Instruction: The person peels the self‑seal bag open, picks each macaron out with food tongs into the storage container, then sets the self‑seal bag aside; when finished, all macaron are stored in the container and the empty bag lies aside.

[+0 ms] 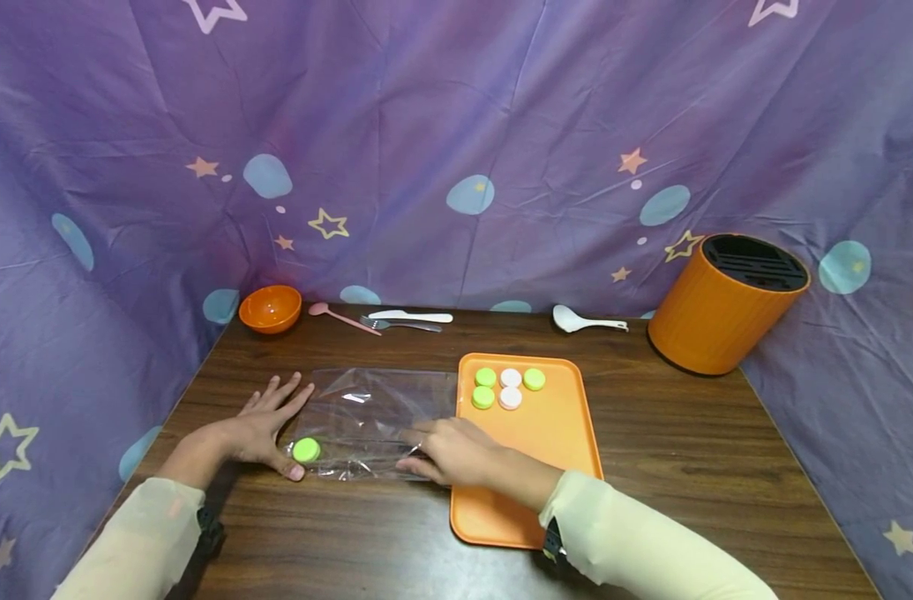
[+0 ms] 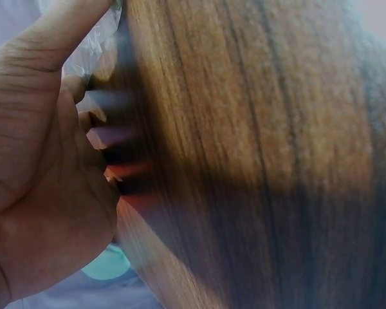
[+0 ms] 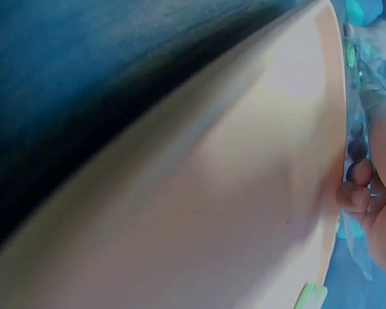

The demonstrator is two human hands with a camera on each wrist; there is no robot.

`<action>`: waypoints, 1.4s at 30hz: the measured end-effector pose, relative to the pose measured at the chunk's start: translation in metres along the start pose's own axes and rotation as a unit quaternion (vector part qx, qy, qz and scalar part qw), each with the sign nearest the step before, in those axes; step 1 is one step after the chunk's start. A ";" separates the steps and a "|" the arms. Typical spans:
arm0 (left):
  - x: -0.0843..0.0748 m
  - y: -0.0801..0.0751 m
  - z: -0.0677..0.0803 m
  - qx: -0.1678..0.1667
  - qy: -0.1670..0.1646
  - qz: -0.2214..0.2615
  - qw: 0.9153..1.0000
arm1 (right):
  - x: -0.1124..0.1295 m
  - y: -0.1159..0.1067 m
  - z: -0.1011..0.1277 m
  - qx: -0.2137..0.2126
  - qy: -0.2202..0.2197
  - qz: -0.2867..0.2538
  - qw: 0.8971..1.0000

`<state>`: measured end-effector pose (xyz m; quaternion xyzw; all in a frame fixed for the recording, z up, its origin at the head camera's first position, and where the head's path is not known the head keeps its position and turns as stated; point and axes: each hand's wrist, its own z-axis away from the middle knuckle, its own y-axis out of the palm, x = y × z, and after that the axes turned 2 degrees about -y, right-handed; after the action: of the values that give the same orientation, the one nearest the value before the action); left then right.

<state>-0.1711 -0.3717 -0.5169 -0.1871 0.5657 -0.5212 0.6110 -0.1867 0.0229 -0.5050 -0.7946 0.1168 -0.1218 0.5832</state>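
Observation:
A clear plastic bag (image 1: 374, 417) lies flat on the table, its right edge by an orange tray (image 1: 587, 417). A green macaron (image 1: 306, 450) is at the bag's lower left corner. My left hand (image 1: 265, 425) rests at the bag's left side with fingers spread, the thumb beside the macaron. My right hand (image 1: 456, 450) reaches across the tray and holds the bag's right end between thumb and curled fingers (image 3: 354, 196). On the tray's far left part sit several green macarons (image 1: 483, 397) and two pale pink macarons (image 1: 511, 398).
Along the back stand or lie an orange bowl (image 1: 271, 310), a pink spoon (image 1: 344, 318), a white knife (image 1: 411, 317), a grey fork (image 1: 400, 324) and a white ladle (image 1: 587, 320). An orange knife block (image 1: 719, 317) stands at the back right. A purple cloth (image 1: 396, 150) hangs behind the table.

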 end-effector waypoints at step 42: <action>-0.024 -0.011 0.011 0.023 0.016 0.045 0.999 | -0.035 -0.035 0.054 -0.043 0.039 -0.010 0.998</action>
<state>-0.1620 -0.3597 -0.4928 -0.1384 0.5712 -0.5091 0.6288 -0.2007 0.0936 -0.4890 -0.8149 0.1365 -0.1536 0.5420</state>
